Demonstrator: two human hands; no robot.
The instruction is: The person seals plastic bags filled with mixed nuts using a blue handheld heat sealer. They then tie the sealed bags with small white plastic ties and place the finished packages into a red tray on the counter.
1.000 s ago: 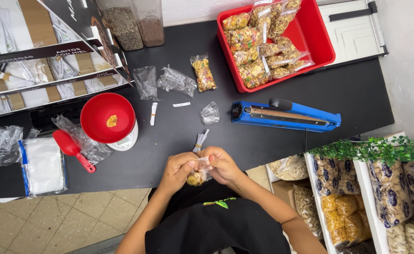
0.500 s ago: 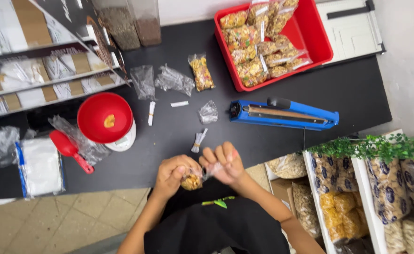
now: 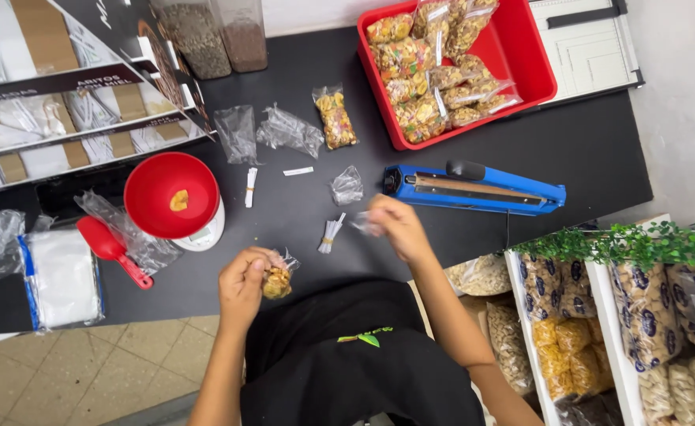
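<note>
**Small snack bag held over a black table**

At the far left of the frame lies a flat pack of clear bags [image 3: 61,278] with blue edges. Just right of it sits a red scoop [image 3: 113,249] on crinkled plastic. Above the scoop stands a red bowl [image 3: 170,195] on a white scale, with one yellow bit inside it.

Low in the middle, the left hand [image 3: 242,282] is closed around a small snack bag [image 3: 277,278]. The bag is clear and full of brown and yellow bits. It is near the bottom edge of the black table [image 3: 584,154].

A little to the right, a bunch of white twist ties [image 3: 331,233] lies on the table. Beside it, the right hand [image 3: 395,226] is up over the table. Its fingers pinch something small and pale, but it is too blurry to tell what.

Right of that hand lies a long blue heat sealer [image 3: 473,189]. In the upper right of the frame, a red tray [image 3: 538,67] holds many filled snack bags.
</note>
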